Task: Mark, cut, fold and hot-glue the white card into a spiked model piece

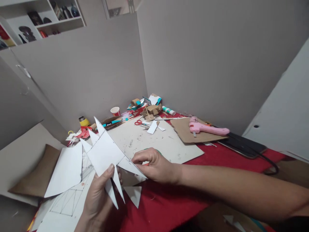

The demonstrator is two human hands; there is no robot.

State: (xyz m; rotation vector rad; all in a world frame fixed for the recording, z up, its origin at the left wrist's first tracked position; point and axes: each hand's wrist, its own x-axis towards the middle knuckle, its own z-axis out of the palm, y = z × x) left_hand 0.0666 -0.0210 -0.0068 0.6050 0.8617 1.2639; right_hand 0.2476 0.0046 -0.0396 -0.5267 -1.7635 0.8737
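A white card cutout [105, 151], flat and smooth-faced, is held up over the near left of the red-covered tabletop [166, 199]. Sharp triangular spikes jut from its far left and near right ends, with thin dark lines drawn across some of their bases. The left hand [98, 190] clamps its near edge between thumb and fingers. The right hand [159, 166] curls at the right spike, a bit of orange showing; what its fingers grip, I cannot tell.
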